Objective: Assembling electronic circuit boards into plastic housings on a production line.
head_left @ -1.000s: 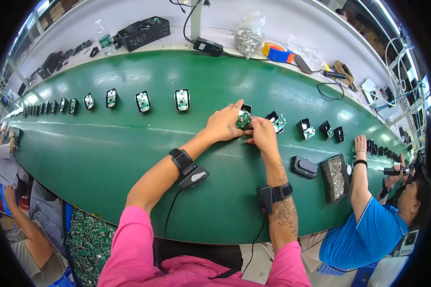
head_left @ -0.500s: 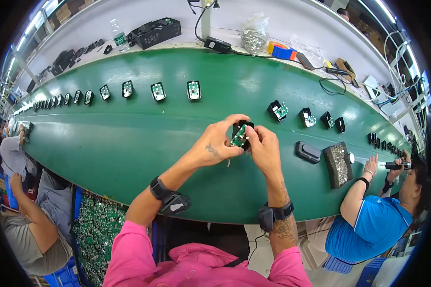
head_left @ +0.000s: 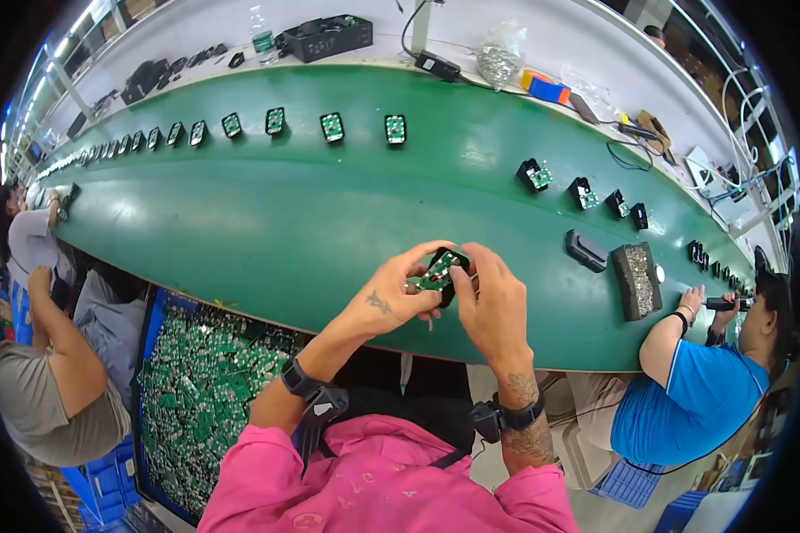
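Above the green bench's near edge, my left hand (head_left: 396, 290) is closed around a small black plastic housing (head_left: 447, 298) with a green circuit board (head_left: 439, 270). The board sits tilted at the housing's opening; how deep it goes is hidden. My right hand (head_left: 492, 291) holds the other side, its thumb pressed near the board's upper right edge. Its other fingers are partly out of sight behind the housing. Beyond my hands, to the right, stands a black housing with a loosely sitting board (head_left: 542, 176), followed by several similar ones.
A row of board-filled housings (head_left: 395, 130) runs left along the green bench (head_left: 267, 209). At right lie a black case (head_left: 587, 251) and a dark box of small metal parts (head_left: 636, 282). A blue bin of circuit boards (head_left: 200, 391) stands lower left. A co-worker in blue (head_left: 716, 391) sits right.
The view has shifted, so the bench sits higher and more of the board bin shows. In my hands, the board and housing have turned slightly, the board now lying more across the opening.
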A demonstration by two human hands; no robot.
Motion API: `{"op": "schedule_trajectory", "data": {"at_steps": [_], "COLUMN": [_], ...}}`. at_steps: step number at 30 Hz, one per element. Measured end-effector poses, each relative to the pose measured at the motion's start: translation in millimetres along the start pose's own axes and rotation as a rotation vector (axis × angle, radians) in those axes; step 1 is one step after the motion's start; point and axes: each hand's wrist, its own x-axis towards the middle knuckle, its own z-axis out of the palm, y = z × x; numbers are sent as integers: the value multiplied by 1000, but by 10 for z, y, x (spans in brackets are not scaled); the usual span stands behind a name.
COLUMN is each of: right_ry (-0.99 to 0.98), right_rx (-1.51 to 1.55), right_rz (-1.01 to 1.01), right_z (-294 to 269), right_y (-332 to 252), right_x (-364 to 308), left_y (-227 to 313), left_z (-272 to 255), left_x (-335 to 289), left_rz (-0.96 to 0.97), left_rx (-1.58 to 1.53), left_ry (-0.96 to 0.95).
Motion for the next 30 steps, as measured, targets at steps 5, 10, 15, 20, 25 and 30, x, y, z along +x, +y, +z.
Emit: {"op": "schedule_trajectory", "data": {"at_steps": [5, 10, 15, 20, 25, 30], "right_ry": [-15, 40, 40, 159, 70, -9], "right_rx": [65, 77, 89, -7, 208, 469], "right_rz": [-84, -151, -123, -318, -25, 343], "right_z": [14, 45, 42, 49, -21, 8], "right_y": [-18, -79, -45, -56, -98, -75], "right_x": [-196, -316, -389, -411, -464, -517], "left_y": [-48, -28, -54, -116, -140, -149], "left_z": [63, 141, 200, 218, 246, 299], "left_x": [-201, -352, -422, -452, -486, -489], "left_rz": [80, 103, 150, 106, 113, 112], "left_rx": [62, 237, 316, 214, 201, 94], "left_ry": [62, 124, 135, 144, 188, 171]}}
